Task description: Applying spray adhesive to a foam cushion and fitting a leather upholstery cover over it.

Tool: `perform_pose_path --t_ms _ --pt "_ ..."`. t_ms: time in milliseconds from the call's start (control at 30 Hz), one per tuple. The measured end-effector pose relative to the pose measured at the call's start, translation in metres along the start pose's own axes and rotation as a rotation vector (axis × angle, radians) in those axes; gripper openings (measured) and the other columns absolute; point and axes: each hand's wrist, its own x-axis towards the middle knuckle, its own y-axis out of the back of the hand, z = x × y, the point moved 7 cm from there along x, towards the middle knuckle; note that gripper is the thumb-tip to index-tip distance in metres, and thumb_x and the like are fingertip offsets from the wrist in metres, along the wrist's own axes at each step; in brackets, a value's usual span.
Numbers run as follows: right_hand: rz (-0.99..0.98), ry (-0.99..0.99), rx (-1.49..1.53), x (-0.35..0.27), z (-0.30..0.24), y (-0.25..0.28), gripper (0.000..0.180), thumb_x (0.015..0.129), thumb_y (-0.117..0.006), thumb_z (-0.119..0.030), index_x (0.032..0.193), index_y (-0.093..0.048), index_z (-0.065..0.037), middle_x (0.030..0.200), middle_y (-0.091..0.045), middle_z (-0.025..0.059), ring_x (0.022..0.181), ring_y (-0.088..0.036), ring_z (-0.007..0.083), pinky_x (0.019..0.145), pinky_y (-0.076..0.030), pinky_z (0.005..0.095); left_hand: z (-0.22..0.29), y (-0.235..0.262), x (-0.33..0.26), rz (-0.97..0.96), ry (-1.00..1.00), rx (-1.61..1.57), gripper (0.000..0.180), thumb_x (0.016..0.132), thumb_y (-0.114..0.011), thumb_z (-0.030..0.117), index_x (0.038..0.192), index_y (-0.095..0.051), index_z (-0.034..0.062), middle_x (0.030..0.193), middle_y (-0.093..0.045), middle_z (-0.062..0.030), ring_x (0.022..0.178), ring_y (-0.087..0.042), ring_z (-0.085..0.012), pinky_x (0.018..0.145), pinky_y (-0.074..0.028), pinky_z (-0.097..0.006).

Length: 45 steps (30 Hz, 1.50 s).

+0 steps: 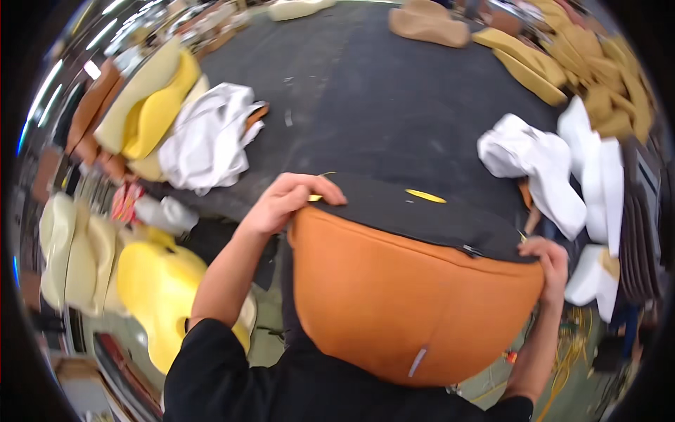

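An orange cushion (415, 302) stands tilted against my front, its broad orange face toward me. Along its far side runs a black fabric panel (380, 200) with a yellow oval showing on it and a zipper (472, 250) at the seam. My left hand (285, 200) grips the cushion's far left corner, thumb and fingers closed over the black edge. At the right corner my right hand (548, 264) is closed on the edge, partly hidden by the cushion. A small pale tag (418, 362) hangs on the orange face.
A dark table (351, 91) stretches ahead. White fabric (211, 137) lies at its left, more white cloth (534, 165) at its right. Yellow foam shapes (158, 295) stand at the left; brown covers (590, 63) are heaped far right. Yellow cords (566, 359) lie on the floor.
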Motion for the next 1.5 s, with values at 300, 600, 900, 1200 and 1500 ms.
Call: perform_pose_path --t_ms 300,600,900,1200,1500 --pt "-0.075 0.003 0.190 0.003 0.019 -0.020 0.052 0.106 -0.062 -0.042 0.091 -0.069 0.008 0.106 -0.074 0.0235 0.107 -0.069 0.0335 0.102 -0.050 0.0444 0.014 0.047 -0.051 0.473 -0.189 -0.157 0.024 0.104 -0.070 0.021 0.092 -0.055 0.0070 0.097 -0.072 -0.0139 0.106 -0.069 -0.0238 0.099 -0.053 -0.041" --pt "-0.062 0.019 0.188 0.003 0.036 -0.007 0.047 0.107 -0.063 -0.037 0.088 -0.067 0.006 0.099 -0.074 0.0237 0.100 -0.070 0.0340 0.098 -0.052 0.0456 -0.048 0.015 -0.100 0.384 0.208 -0.121 0.025 0.102 -0.073 0.019 0.117 -0.063 0.0022 0.099 -0.068 -0.0004 0.087 -0.063 -0.0085 0.082 -0.052 -0.026" --pt "0.008 0.001 0.106 0.000 0.031 -0.005 0.047 0.106 -0.067 -0.037 0.080 -0.059 0.002 0.089 -0.073 0.0202 0.092 -0.071 0.0300 0.093 -0.055 0.0434 -0.002 0.034 -0.050 0.048 0.158 -0.218 0.038 0.085 -0.089 0.026 0.106 -0.069 0.0007 0.115 -0.073 -0.0056 0.105 -0.066 -0.0115 0.094 -0.050 -0.026" --pt "0.022 -0.053 0.118 0.003 0.046 -0.002 0.046 0.108 -0.066 -0.034 0.080 -0.055 0.001 0.091 -0.072 0.0201 0.090 -0.069 0.0266 0.092 -0.054 0.0419 -0.027 0.039 -0.008 0.415 0.024 0.067 0.027 0.099 -0.075 0.009 0.081 -0.055 0.0045 0.074 -0.059 0.0017 0.073 -0.052 -0.0053 0.065 -0.045 -0.027" --pt "-0.018 0.009 0.089 0.010 0.035 -0.025 0.046 0.109 -0.062 -0.035 0.083 -0.060 0.002 0.096 -0.073 0.0198 0.094 -0.069 0.0283 0.096 -0.052 0.0430 -0.040 0.051 -0.009 0.379 0.060 0.077 0.029 0.099 -0.073 0.004 0.080 -0.051 0.0059 0.076 -0.057 0.0034 0.074 -0.051 -0.0045 0.067 -0.043 -0.026"
